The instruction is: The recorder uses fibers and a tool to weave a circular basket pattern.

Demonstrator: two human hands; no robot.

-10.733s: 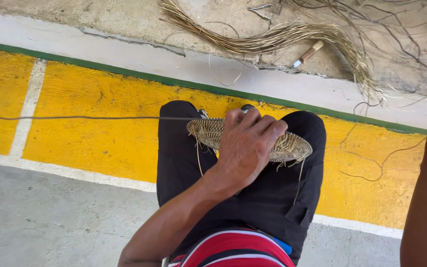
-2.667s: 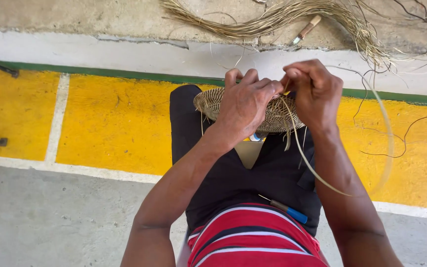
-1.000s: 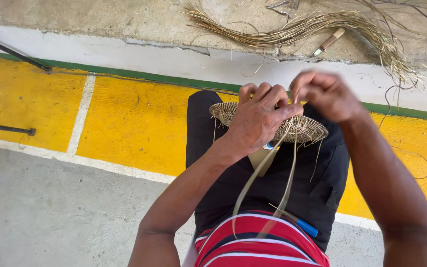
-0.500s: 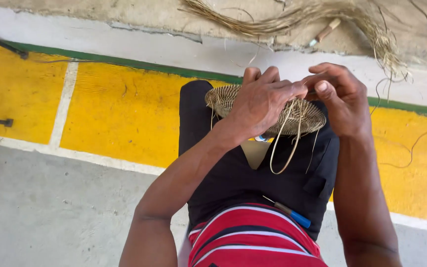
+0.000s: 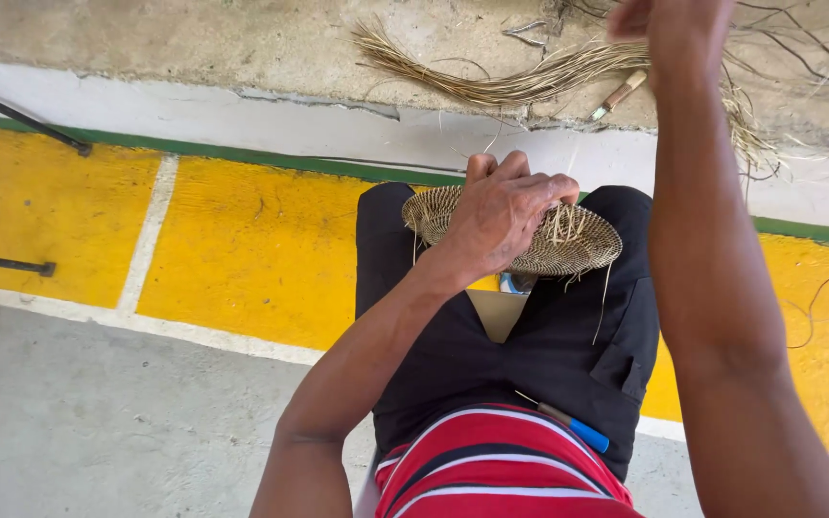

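Left hand (image 5: 506,216): fingers spread and curled over the near rim of the woven disc (image 5: 568,240), pressing it down on the knees (palm covers most of the left half).
Right hand (image 5: 678,29): raised high toward the top edge of the view, partly cut off; whether it grips a strand I cannot tell.
Woven disc: flat, round, tan coil work, lying across the lap on the black trousers (image 5: 530,355), loose fibre ends sticking up near its middle.
Grip advice: my reading is that a strand is being drawn tight, so the left hand should clamp firmly beside the last stitch to keep the coil from buckling.
Pull advice: a steady, straight draw seems best; a jerk could snap a dry fibre.
Nearby: bundle of dried fibres (image 5: 520,86) on the concrete ledge, a small wooden-handled tool (image 5: 618,94) beside it.
Floor: yellow painted band (image 5: 251,249), well apart from the hands.
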